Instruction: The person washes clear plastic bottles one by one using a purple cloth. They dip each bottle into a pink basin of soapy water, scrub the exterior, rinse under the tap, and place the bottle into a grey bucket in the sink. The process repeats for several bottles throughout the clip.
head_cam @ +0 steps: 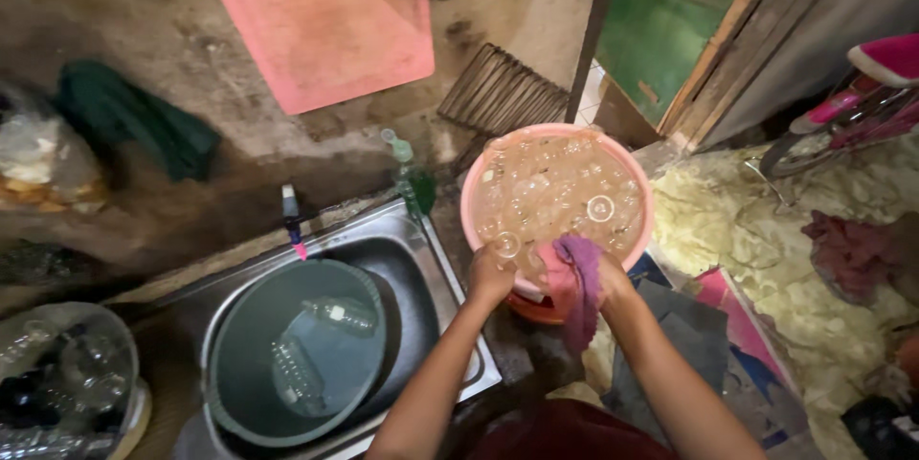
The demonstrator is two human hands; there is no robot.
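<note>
Gripping a small glass (505,247) in our closed left hand (490,273), we are wiping it with the purple cloth (580,288) our right hand (601,280) is clutching, working over the pink basin's (471,194) near edge so it is draining there.

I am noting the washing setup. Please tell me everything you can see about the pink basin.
The pink basin is round, looks like plastic, and stands upright to the right of the steel sink. It is full of clear glasses lying in cloudy water. It seems to rest on something orange-red under its near edge. The left hand holds a glass at its near rim; the right hand holds a purple cloth there too.
</note>
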